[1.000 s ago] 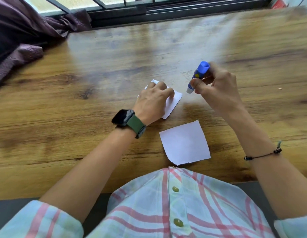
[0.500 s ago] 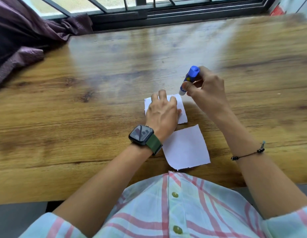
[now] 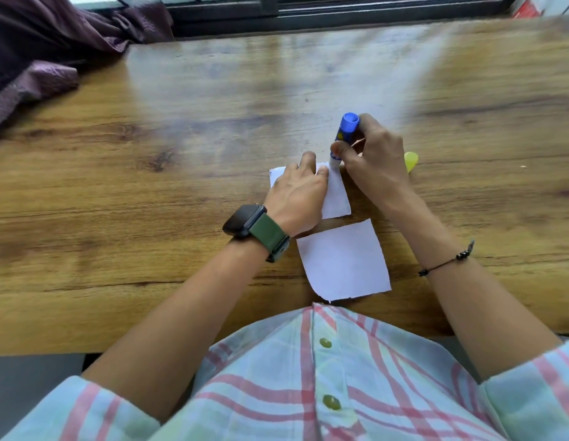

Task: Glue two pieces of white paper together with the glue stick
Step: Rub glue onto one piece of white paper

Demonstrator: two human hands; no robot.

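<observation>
While the left hand (image 3: 297, 195) presses flat on the thin, light far paper (image 3: 335, 195), it likely slides easily; the right hand (image 3: 372, 160) grips the stiff glue stick (image 3: 345, 135) mid-barrel.

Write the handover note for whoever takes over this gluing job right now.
Left hand: flat, pressing the far paper to the table.
Right hand: grip on the glue stick, tip down at that paper's far right corner.
Near paper: lies free, apart from the first.
Yellow cap: behind the right hand.
Done: stick uncapped.
Left: spread glue, join the sheets, press.
</observation>
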